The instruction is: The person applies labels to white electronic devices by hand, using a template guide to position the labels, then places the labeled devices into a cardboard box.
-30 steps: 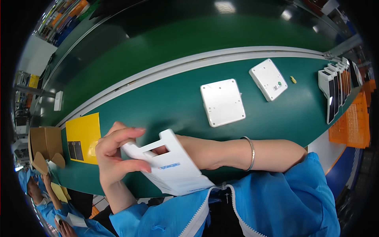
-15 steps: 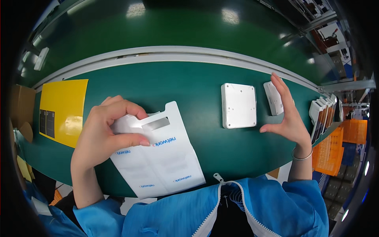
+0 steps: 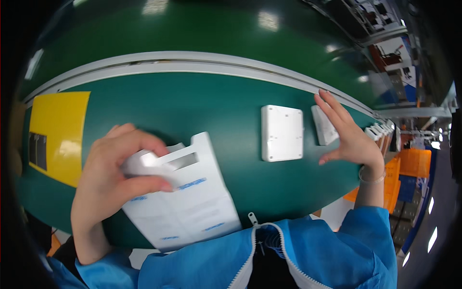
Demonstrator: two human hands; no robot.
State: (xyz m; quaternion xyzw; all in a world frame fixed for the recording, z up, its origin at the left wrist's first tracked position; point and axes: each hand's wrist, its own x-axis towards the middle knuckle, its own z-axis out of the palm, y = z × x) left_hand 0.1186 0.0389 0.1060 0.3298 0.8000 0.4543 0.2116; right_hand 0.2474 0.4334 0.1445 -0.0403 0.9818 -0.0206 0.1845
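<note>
My left hand (image 3: 113, 166) grips the top edge of a white plastic bag (image 3: 190, 212) with blue printing, thumb in front and fingers behind. Near that hand the bag's top is bunched, with a rectangular gap and a raised corner tab beside it. The bag's lower end reaches my blue jacket. On the right, my right hand (image 3: 353, 139) is raised with its fingers spread, holding nothing. It is nearest to a small white device (image 3: 324, 127), which its fingers partly cover. A larger, flat, squarish white device (image 3: 283, 134) lies to the left of that hand.
A yellow sheet (image 3: 65, 127) with dark patches lies at the left of the green table (image 3: 163, 106). A pale metal rail (image 3: 211, 62) runs along the back. Several white units (image 3: 379, 131) stand in a row at the right, with orange crates (image 3: 415, 162) beyond.
The whole view has shifted a little, so the bag and table things sit further left. My left hand keeps its grip on the bag. The right hand stays open beside the small device.
</note>
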